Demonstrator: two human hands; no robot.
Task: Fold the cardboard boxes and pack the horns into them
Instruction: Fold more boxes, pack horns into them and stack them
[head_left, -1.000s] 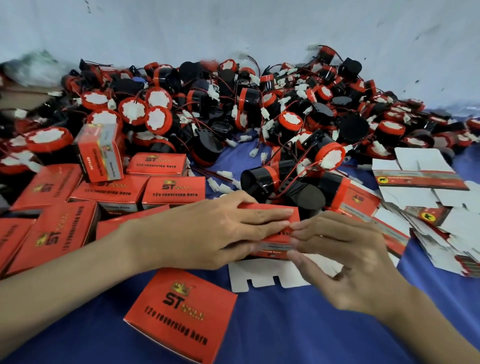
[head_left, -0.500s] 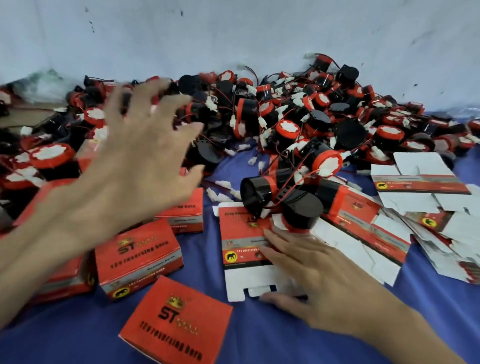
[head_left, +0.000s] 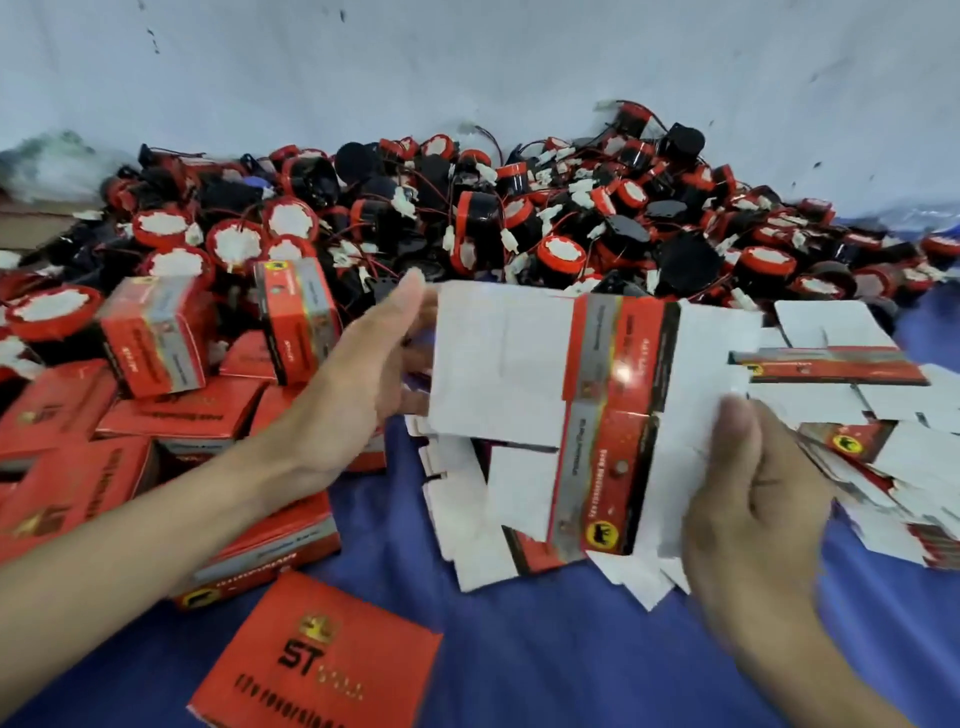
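Observation:
A flat, unfolded cardboard box (head_left: 524, 374) is lifted above the blue cloth, white inside facing me with a red and silver printed band down its middle. My right hand (head_left: 753, 493) grips its right edge, thumb on the white flap. My left hand (head_left: 358, 374) touches its left edge with straight fingers, thumb up. A big heap of black and red horns (head_left: 498, 218) with white connectors lies behind the box. Closed red boxes (head_left: 156, 343) are stacked at the left, and one (head_left: 322, 654) lies flat near me.
More flat box blanks (head_left: 852, 374) are piled at the right on the blue cloth (head_left: 545, 649). A pale wall (head_left: 467, 67) stands behind the horn heap. Another blank (head_left: 467, 525) lies under the lifted one.
My left hand has come back from the box stack at the left to the blank's left edge. My right hand has lifted the flat blank off the cloth and turned it white side up.

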